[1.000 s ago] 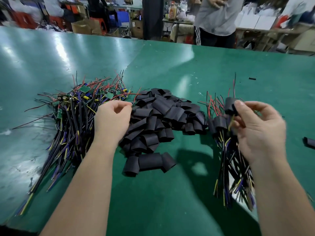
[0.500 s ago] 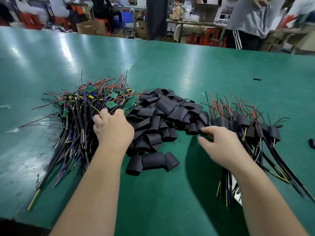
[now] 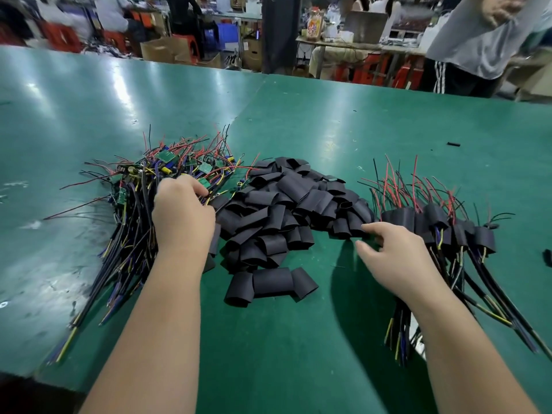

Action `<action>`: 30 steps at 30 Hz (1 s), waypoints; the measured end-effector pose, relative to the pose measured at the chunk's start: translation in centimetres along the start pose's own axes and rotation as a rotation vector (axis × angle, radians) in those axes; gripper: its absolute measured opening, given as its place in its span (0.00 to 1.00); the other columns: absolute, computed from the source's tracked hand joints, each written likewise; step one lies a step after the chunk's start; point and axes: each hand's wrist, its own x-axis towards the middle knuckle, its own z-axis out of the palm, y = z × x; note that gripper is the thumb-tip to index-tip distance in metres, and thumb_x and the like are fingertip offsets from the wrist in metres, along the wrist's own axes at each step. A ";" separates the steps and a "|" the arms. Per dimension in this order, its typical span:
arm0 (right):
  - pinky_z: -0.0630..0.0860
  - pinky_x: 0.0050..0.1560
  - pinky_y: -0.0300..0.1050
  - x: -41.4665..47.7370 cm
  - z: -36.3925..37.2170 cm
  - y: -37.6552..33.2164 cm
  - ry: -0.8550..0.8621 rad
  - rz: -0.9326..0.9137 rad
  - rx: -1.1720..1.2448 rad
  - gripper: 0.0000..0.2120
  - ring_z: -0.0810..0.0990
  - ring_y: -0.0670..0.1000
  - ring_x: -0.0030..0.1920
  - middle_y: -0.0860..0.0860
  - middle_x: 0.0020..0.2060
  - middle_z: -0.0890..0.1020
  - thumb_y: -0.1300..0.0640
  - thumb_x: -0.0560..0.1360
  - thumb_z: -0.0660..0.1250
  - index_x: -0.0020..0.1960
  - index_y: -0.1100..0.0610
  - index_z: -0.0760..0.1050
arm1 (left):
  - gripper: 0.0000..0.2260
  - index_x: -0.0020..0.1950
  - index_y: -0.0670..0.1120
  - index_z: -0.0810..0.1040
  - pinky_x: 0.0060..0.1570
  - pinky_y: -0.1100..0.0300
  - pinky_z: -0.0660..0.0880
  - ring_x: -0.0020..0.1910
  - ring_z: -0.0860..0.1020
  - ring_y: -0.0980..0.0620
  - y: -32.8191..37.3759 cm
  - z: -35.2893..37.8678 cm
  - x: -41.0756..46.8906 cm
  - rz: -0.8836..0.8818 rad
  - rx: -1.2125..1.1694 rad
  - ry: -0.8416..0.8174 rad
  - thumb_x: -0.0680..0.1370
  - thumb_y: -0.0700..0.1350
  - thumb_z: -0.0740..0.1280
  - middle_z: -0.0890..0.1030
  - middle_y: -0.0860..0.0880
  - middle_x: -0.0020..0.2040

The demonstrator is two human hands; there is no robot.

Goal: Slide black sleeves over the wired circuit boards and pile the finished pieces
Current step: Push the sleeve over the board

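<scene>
Three heaps sit side by side on the green table, I'd guess so each hand has its own supply: bare wired circuit boards left, loose black sleeves centre, finished pieces right. The left hand digs into the boards with its fingers curled under, can't tell if it's got one. The right hand, fingers loosely spread, touches the sleeve heap's edge. No bins, everything lies loose.

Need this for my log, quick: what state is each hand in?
Left hand: curled into the bare wired boards; grip cannot be told.
Right hand: open, empty, by the black sleeves.
</scene>
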 end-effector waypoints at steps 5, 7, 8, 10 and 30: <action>0.68 0.46 0.38 -0.1 0.0 -0.3 0.027 -0.012 0.072 0.16 0.81 0.51 0.47 0.51 0.55 0.82 0.55 0.75 0.67 0.62 0.53 0.77 | 0.13 0.50 0.46 0.80 0.46 0.61 0.69 0.44 0.79 0.47 -0.4 -0.8 0.7 -0.045 -0.206 0.068 0.67 0.36 0.70 0.81 0.44 0.48; 0.68 0.48 0.38 -0.2 0.0 -0.4 0.030 -0.017 0.090 0.15 0.79 0.50 0.48 0.51 0.55 0.82 0.55 0.75 0.67 0.62 0.53 0.78 | 0.17 0.58 0.44 0.79 0.52 0.55 0.70 0.52 0.76 0.42 -0.3 -0.6 0.6 -0.053 -0.074 -0.020 0.69 0.37 0.70 0.78 0.41 0.56; 0.68 0.48 0.38 -0.2 0.0 -0.5 0.026 -0.020 0.091 0.15 0.79 0.50 0.46 0.51 0.55 0.82 0.55 0.76 0.66 0.62 0.53 0.78 | 0.18 0.60 0.44 0.77 0.55 0.51 0.70 0.56 0.74 0.40 -0.1 -0.4 0.4 -0.053 0.039 -0.065 0.71 0.40 0.70 0.75 0.40 0.59; 0.69 0.44 0.39 -0.3 -0.1 -0.5 0.018 -0.027 0.084 0.15 0.80 0.49 0.42 0.50 0.53 0.82 0.55 0.76 0.66 0.62 0.53 0.77 | 0.15 0.59 0.44 0.74 0.56 0.47 0.66 0.60 0.68 0.38 0.4 0.0 0.0 -0.044 0.282 -0.119 0.74 0.46 0.67 0.73 0.42 0.61; 0.69 0.44 0.26 -1.0 0.2 -1.8 0.048 -0.121 0.255 0.08 0.79 0.39 0.44 0.42 0.42 0.81 0.59 0.75 0.67 0.52 0.51 0.81 | 0.07 0.47 0.47 0.81 0.49 0.50 0.64 0.51 0.74 0.39 1.2 0.1 0.3 0.190 0.068 0.139 0.77 0.49 0.68 0.79 0.44 0.48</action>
